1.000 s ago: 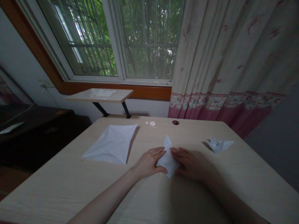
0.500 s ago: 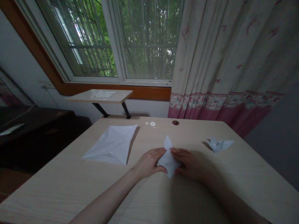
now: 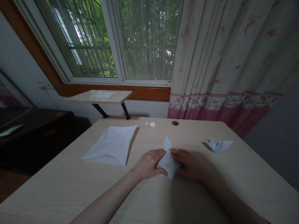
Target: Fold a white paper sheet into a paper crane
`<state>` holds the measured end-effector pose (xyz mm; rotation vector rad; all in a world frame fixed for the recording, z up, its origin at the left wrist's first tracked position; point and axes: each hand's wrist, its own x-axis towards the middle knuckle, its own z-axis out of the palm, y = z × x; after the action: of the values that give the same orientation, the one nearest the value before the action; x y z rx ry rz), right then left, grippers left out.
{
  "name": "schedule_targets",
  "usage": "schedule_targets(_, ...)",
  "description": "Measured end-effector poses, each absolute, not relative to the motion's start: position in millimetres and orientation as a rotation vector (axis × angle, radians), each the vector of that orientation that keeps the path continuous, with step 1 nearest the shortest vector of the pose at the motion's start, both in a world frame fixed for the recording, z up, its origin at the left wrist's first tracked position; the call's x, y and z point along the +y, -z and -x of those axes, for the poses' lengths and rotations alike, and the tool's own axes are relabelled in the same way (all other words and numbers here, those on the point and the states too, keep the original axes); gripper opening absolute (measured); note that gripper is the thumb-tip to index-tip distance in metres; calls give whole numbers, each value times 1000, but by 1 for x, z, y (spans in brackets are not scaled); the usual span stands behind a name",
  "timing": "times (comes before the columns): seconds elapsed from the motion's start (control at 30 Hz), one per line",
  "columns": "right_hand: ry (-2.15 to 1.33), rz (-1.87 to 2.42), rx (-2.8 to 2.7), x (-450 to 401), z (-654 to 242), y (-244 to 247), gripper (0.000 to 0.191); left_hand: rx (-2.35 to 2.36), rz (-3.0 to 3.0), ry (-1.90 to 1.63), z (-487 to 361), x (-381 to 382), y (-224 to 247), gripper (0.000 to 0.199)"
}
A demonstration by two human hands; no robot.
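Observation:
A small folded white paper (image 3: 169, 161) lies on the desk between my two hands, one pointed end facing away from me and another facing me. My left hand (image 3: 151, 162) grips its left edge between fingers and thumb. On the right edge, my right hand (image 3: 188, 163) does the same, its thumb partly in shadow. Further left is a creased, opened sheet of white paper (image 3: 112, 145). A folded paper figure with wing-like points (image 3: 218, 145) rests to the right of my right hand.
The pale wooden desk (image 3: 77, 186) has a round cable hole (image 3: 175, 123) near its back edge. A raised shelf (image 3: 81, 97) at the back left carries some white paper or tissue (image 3: 104, 94). Behind are a barred window and a patterned curtain (image 3: 210, 62).

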<state>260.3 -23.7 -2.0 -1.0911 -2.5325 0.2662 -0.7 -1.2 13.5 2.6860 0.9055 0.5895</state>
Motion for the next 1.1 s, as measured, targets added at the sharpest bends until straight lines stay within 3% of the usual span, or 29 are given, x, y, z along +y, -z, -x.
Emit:
schedule_targets(0.2,-250,1063,-2511,-23,-262,6,75,928,-2754,-565,-1,-4,-16,62)
schedule_targets(0.37,-273,1058,-2428,-24,-262,10,51,970,-2781,-580,-2,-5,-15,48)
schedule_targets(0.47,-287,1094,-2362,-24,-260,13,44,960,-2792,-624,-3,-8,-14,60)
schedule_targets(0.63,-350,1153,-2320,-26,-258,10,43,1202,-2810,-693,-12,-16,-12,105)
schedule_targets(0.73,-365,1187,-2315,-28,-257,5,43,1348,-2812,-722,-20,-20,-10,121)
schedule_targets(0.93,-316,1236,-2289,-28,-254,7,40,1414,-2828,-819,-26,-21,-9,131)
schedule_targets(1.1,-41,1166,-2114,-20,-258,24,35,1335,-2821,-914,-26,-21,-7,131)
